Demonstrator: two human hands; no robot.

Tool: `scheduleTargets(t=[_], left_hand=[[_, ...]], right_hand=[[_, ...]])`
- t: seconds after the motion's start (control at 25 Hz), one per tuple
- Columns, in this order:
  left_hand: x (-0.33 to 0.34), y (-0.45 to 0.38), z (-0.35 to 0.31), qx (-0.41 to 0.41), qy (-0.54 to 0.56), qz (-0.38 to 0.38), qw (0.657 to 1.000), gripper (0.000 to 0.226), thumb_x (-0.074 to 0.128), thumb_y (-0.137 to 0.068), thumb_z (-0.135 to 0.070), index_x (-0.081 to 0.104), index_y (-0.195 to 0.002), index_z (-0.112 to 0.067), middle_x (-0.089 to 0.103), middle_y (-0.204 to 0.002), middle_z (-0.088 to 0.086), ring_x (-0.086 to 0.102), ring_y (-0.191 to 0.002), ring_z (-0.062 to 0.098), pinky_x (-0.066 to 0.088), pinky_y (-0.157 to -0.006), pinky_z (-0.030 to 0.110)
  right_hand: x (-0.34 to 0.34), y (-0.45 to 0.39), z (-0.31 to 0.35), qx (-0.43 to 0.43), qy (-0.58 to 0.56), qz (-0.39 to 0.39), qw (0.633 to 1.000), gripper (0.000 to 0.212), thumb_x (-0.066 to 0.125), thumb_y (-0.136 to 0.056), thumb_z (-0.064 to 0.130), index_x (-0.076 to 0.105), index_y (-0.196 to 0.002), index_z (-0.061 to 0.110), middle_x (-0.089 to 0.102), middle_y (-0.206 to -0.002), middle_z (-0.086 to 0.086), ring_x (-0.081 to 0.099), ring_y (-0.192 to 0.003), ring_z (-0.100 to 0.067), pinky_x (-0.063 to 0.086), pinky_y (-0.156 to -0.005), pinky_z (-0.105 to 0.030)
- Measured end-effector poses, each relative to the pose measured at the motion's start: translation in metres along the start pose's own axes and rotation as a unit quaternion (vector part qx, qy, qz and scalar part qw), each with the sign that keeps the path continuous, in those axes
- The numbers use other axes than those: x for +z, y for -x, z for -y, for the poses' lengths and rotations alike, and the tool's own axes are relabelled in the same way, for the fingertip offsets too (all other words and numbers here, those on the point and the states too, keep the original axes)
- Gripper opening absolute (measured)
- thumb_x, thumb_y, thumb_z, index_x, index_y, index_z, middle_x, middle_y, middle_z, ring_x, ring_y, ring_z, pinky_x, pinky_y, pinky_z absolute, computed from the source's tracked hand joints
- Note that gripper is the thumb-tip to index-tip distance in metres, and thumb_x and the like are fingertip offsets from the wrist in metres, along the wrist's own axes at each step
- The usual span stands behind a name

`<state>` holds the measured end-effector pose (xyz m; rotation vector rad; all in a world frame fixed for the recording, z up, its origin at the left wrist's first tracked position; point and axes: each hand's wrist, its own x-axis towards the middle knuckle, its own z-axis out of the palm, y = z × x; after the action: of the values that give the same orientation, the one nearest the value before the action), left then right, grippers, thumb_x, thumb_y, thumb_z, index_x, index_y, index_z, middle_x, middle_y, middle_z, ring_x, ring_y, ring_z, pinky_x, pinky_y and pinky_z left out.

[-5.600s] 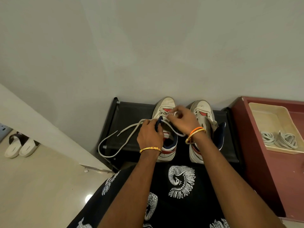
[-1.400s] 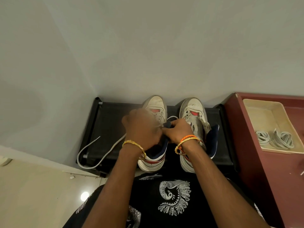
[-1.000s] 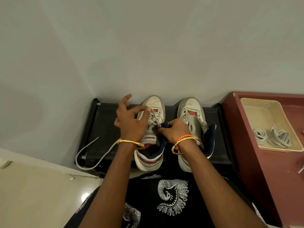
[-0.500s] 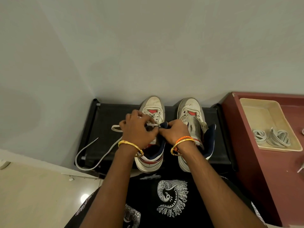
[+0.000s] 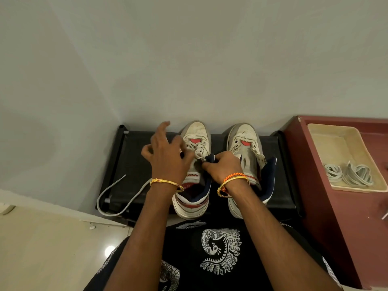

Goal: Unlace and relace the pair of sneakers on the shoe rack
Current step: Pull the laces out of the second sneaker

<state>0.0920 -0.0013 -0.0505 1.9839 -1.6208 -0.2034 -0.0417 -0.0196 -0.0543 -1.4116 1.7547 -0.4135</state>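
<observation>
Two white sneakers with red and navy trim stand toes to the wall on the black shoe rack [image 5: 130,162]. The left sneaker [image 5: 196,133] is partly laced near the toe. My left hand [image 5: 165,154] hovers over its left side, blurred, pinching the grey lace [image 5: 113,199] near the eyelets with its other fingers spread. The lace's free end loops off the rack's left front. My right hand [image 5: 223,168] grips the navy edge of the left sneaker's throat. The right sneaker [image 5: 243,133] has no lace and its tongue lies open.
A maroon cabinet [image 5: 319,206] stands right of the rack and bears a cream tray [image 5: 315,135] with bundled grey laces [image 5: 348,173]. A wall rises right behind the toes. Tiled floor [image 5: 42,248] lies at the lower left. My black printed clothing fills the bottom.
My left hand has lifted from beside my right hand up and to the left, its fingers spreading. My right hand stays on the sneaker's navy edge.
</observation>
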Motion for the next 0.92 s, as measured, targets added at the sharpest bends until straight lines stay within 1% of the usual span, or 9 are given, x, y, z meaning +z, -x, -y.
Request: scheduleTargets(t=[0.12, 0.24, 0.36, 0.48, 0.56, 0.68, 0.8, 0.84, 0.92], left_hand=[[-0.022, -0.005, 0.016, -0.181, 0.133, -0.181, 0.957, 0.010, 0.056, -0.082, -0.023, 0.056, -0.087, -0.014, 0.048, -0.122, 0.006, 0.046, -0.113, 0.022, 0.020, -0.089, 0.036], [-0.033, 0.001, 0.024, -0.335, 0.169, -0.171, 0.911, 0.045, 0.061, -0.085, -0.029, 0.044, -0.123, -0.011, 0.043, -0.130, 0.009, 0.046, -0.119, 0.028, 0.024, -0.102, 0.046], [-0.030, 0.016, 0.015, -0.301, 0.179, -0.017, 0.936, 0.094, 0.071, -0.074, -0.035, 0.014, -0.146, -0.016, 0.019, -0.150, 0.007, 0.030, -0.135, 0.029, 0.013, -0.111, 0.051], [-0.013, 0.025, 0.006, -0.230, 0.026, 0.175, 0.957, 0.080, 0.067, -0.076, -0.043, 0.029, -0.140, -0.015, 0.029, -0.145, 0.009, 0.029, -0.134, 0.028, 0.018, -0.109, 0.051], [-0.002, 0.024, 0.005, -0.223, -0.036, 0.189, 0.956, 0.057, 0.062, -0.080, -0.045, 0.046, -0.125, -0.014, 0.048, -0.129, 0.008, 0.044, -0.121, 0.028, 0.025, -0.104, 0.050], [0.011, 0.018, 0.006, -0.197, -0.017, 0.127, 0.972, 0.036, 0.057, -0.087, -0.043, 0.057, -0.111, -0.015, 0.058, -0.108, 0.006, 0.056, -0.103, 0.026, 0.039, -0.097, 0.045], [0.014, 0.015, 0.001, -0.145, 0.107, 0.086, 0.980, 0.043, 0.056, -0.091, -0.031, 0.047, -0.131, -0.017, 0.055, -0.108, 0.004, 0.055, -0.101, 0.018, 0.047, -0.087, 0.034], [0.013, 0.014, -0.001, -0.187, 0.217, 0.087, 0.954, 0.052, 0.054, -0.093, -0.030, 0.036, -0.140, -0.017, 0.054, -0.108, 0.001, 0.053, -0.100, 0.015, 0.046, -0.085, 0.030], [0.002, 0.006, -0.005, -0.336, 0.470, 0.048, 0.815, 0.053, 0.045, -0.097, -0.034, 0.027, -0.143, -0.017, 0.057, -0.108, -0.001, 0.056, -0.100, 0.017, 0.045, -0.084, 0.031]], right_hand=[[0.002, 0.002, 0.001, -0.014, 0.006, -0.012, 1.000, 0.027, 0.067, -0.082, 0.024, 0.066, -0.100, 0.003, 0.063, -0.082, -0.008, 0.059, -0.080, -0.023, 0.045, -0.063, -0.025], [0.014, 0.004, 0.001, -0.081, 0.051, -0.054, 0.994, 0.042, 0.063, -0.084, 0.018, 0.053, -0.124, 0.015, 0.059, -0.110, -0.011, 0.057, -0.100, -0.029, 0.048, -0.081, -0.034], [0.025, 0.001, 0.007, -0.177, 0.135, -0.088, 0.971, 0.044, 0.056, -0.088, 0.011, 0.052, -0.130, 0.023, 0.049, -0.123, -0.010, 0.049, -0.112, -0.028, 0.047, -0.087, -0.036], [0.031, -0.003, 0.014, -0.211, 0.252, -0.096, 0.940, 0.037, 0.056, -0.090, 0.016, 0.056, -0.126, 0.019, 0.045, -0.131, -0.009, 0.040, -0.120, -0.027, 0.044, -0.094, -0.040], [0.032, -0.006, 0.017, -0.194, 0.286, -0.099, 0.933, 0.033, 0.057, -0.091, 0.021, 0.057, -0.123, 0.015, 0.044, -0.132, -0.010, 0.039, -0.120, -0.029, 0.042, -0.096, -0.041], [0.033, -0.009, 0.019, -0.188, 0.267, -0.109, 0.939, 0.030, 0.057, -0.090, 0.022, 0.062, -0.119, 0.013, 0.044, -0.132, -0.011, 0.039, -0.120, -0.029, 0.042, -0.096, -0.042], [0.032, -0.010, 0.020, -0.197, 0.235, -0.107, 0.946, 0.025, 0.058, -0.089, 0.020, 0.068, -0.110, 0.013, 0.045, -0.128, -0.010, 0.041, -0.117, -0.028, 0.045, -0.092, -0.042], [0.030, -0.010, 0.020, -0.193, 0.219, -0.104, 0.951, 0.023, 0.058, -0.089, 0.021, 0.069, -0.107, 0.012, 0.046, -0.126, -0.010, 0.042, -0.116, -0.027, 0.047, -0.089, -0.041], [0.029, -0.011, 0.019, -0.177, 0.190, -0.085, 0.962, 0.020, 0.060, -0.088, 0.021, 0.070, -0.102, 0.012, 0.046, -0.125, -0.009, 0.043, -0.115, -0.026, 0.049, -0.086, -0.038]])
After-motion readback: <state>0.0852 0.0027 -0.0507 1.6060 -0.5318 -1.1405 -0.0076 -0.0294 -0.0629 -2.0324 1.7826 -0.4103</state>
